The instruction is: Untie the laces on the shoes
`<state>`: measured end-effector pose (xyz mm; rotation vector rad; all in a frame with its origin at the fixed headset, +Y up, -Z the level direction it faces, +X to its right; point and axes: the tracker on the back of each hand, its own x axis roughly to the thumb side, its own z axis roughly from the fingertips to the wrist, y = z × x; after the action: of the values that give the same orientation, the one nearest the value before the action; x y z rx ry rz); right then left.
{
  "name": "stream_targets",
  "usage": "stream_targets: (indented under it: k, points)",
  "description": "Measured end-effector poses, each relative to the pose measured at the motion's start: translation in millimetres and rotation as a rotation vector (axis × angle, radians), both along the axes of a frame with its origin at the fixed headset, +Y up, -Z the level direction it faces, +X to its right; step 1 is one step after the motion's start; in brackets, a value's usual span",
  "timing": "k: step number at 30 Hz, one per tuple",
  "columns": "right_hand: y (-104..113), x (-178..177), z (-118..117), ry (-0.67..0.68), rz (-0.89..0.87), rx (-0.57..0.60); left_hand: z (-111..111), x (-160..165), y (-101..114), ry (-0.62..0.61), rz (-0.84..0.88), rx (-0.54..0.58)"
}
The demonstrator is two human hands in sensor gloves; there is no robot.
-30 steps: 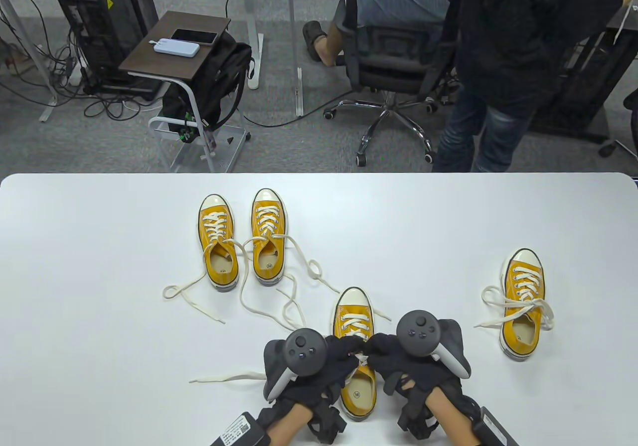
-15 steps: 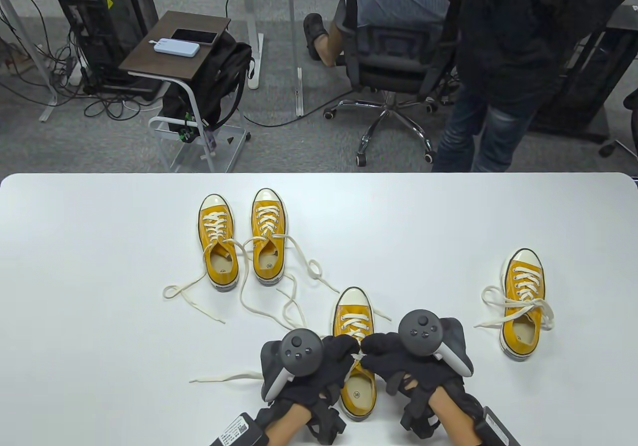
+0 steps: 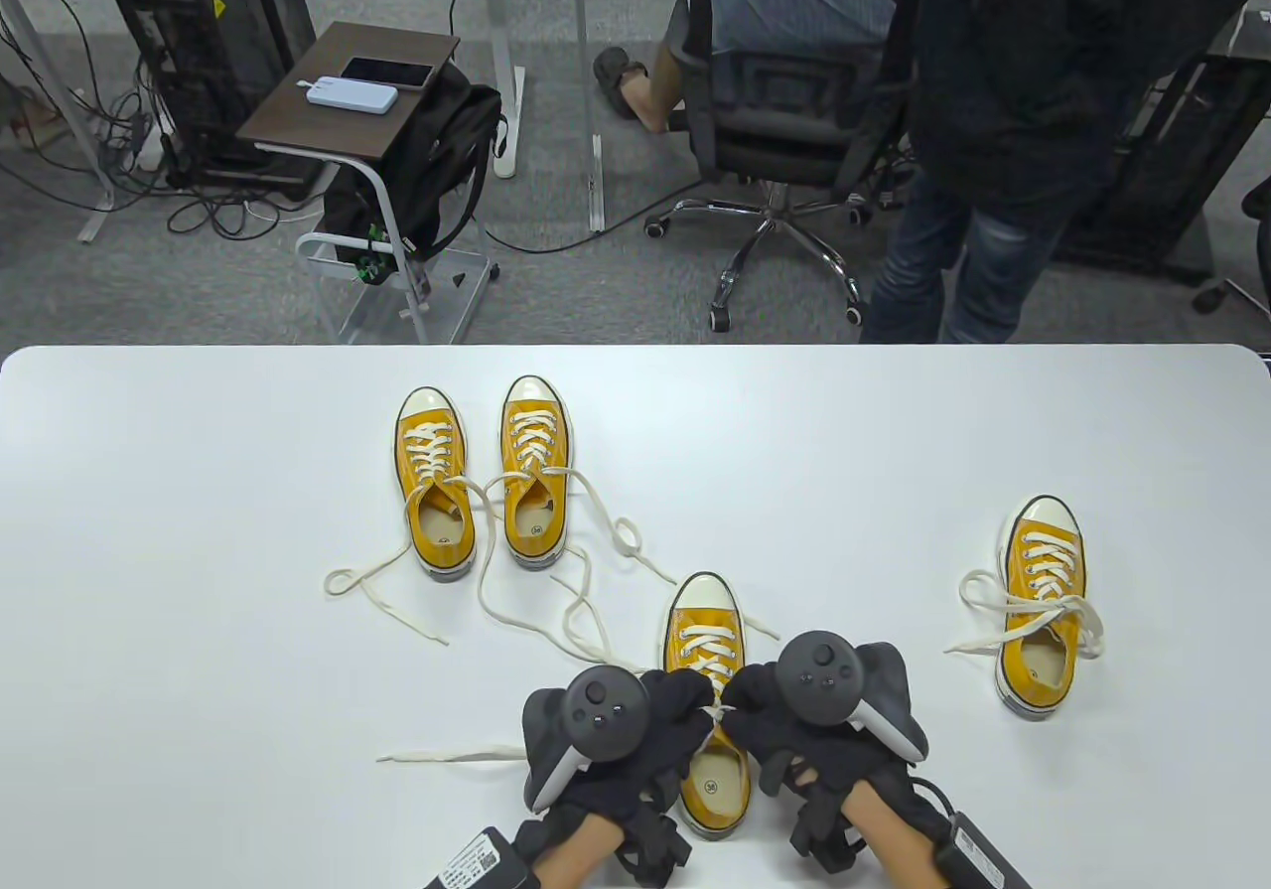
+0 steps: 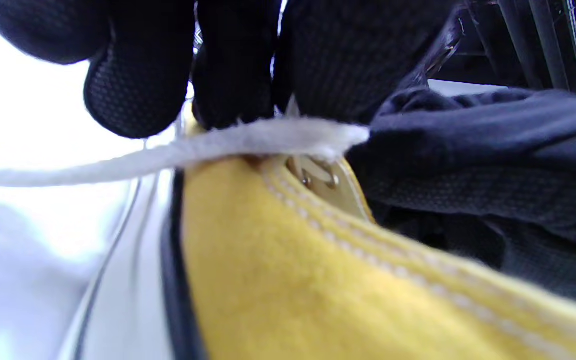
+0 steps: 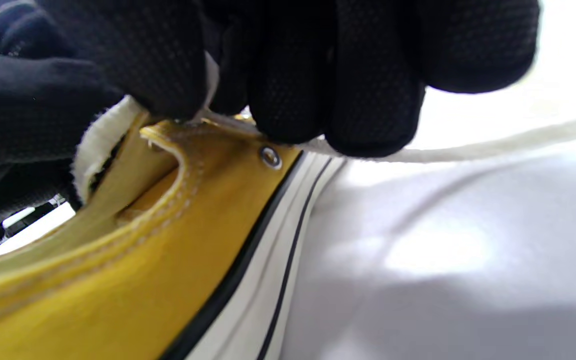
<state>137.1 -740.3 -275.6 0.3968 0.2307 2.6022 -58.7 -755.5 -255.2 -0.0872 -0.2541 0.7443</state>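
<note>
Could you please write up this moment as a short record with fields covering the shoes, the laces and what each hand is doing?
shoes: four yellow sneakers on a white table
far pair: side by side, laces loose and trailing on the table
right shoe: bow still tied
near shoe: between the hands
left hand: pinches the near shoe's lace at the top eyelets
right hand: pinches the lace on its side
done: two untied, one in progress, one untouched
</note>
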Motion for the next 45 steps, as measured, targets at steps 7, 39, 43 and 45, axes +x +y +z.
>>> stream_targets:
  k: [7, 39, 43, 45]
  points:
    - [2, -2, 3, -0.013, -0.013, 0.094, 3, -5, -1, 0.06, 0.06, 0.029]
    - [-1, 8, 0, -0.084, -0.037, 0.139, 1, -20, -7, 0.17, 0.229, 0.017]
    - [2, 0, 2, -0.067, -0.049, 0.195, 2, -17, -5, 0.128, 0.212, 0.061]
    - [4, 0, 3, -0.073, -0.017, 0.225, 2, -17, -3, 0.133, 0.191, 0.082]
